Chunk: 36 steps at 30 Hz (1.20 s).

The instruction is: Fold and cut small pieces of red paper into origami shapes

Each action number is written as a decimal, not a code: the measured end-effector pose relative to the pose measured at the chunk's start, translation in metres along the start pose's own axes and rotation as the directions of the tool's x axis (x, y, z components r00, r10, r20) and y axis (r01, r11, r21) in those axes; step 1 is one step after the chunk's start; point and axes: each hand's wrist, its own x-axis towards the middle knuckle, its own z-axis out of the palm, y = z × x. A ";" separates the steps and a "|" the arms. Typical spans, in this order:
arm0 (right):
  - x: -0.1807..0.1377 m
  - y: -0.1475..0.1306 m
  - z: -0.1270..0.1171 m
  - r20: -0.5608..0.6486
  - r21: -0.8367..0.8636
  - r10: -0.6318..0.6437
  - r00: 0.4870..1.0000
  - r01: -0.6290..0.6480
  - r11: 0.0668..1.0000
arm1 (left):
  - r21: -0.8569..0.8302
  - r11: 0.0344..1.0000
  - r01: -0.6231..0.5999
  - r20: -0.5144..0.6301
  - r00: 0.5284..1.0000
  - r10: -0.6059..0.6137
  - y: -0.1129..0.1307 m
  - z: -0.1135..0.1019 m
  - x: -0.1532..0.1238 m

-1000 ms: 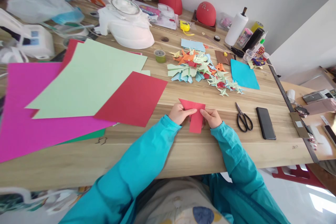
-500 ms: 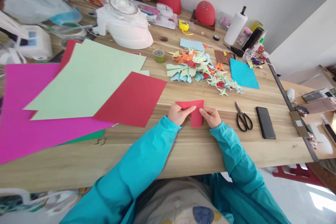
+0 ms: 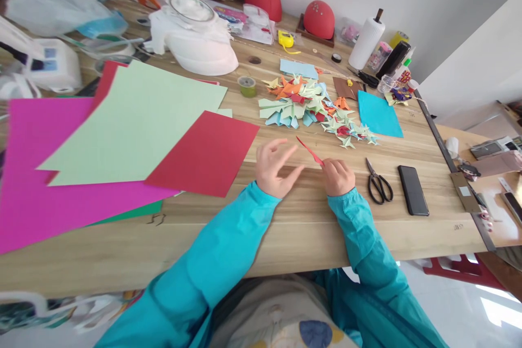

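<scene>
Right hand [image 3: 337, 176] closed on the near end of a small red paper piece [image 3: 310, 151], pinched between thumb and fingertips. Piece lifted off the wooden table [image 3: 310, 228] and turned nearly edge-on to the camera, so it showed only as a thin red sliver slanting up and away to the left. Far tip free in the air, between the 2 hands.

Left hand [image 3: 275, 169] open, fingers spread and curled a little, holding nothing; just left of the piece, not touching it. Whether the heel of that hand rested on the wood could not be told.

Around them: scissors [image 3: 379, 185] just right of the right hand, shut; a dark phone [image 3: 413, 190] beyond those. A heap of folded paper shapes [image 3: 314, 109] further back, a teal square sheet [image 3: 378, 115] beside it. To the left, 1 large red sheet [image 3: 204, 153] overlapping a pale green sheet [image 3: 134, 119] and a magenta sheet [image 3: 41, 174].

Judgement: work looked mid-fold, at a turn or flip of the piece, with only 1 hand in control. Creases on it could not be read from this angle. A next move would call for the left hand taking the free end, and the piece laid flat on bare wood so edges can be lined up before pressing.
</scene>
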 end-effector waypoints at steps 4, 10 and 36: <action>-0.001 -0.001 0.002 0.112 -0.079 -0.183 0.977 0.192 0.978 | 0.053 0.983 -0.176 0.169 0.972 0.165 0.007 0.004 -0.003; -0.002 -0.005 0.006 0.152 -0.005 -0.237 0.960 0.240 0.971 | -0.050 0.979 -0.196 0.305 0.931 0.202 0.001 0.010 -0.003; 0.000 -0.003 0.009 -0.029 0.017 -0.309 0.951 0.309 0.951 | 0.105 0.795 -0.597 0.319 0.778 0.542 -0.004 0.008 -0.003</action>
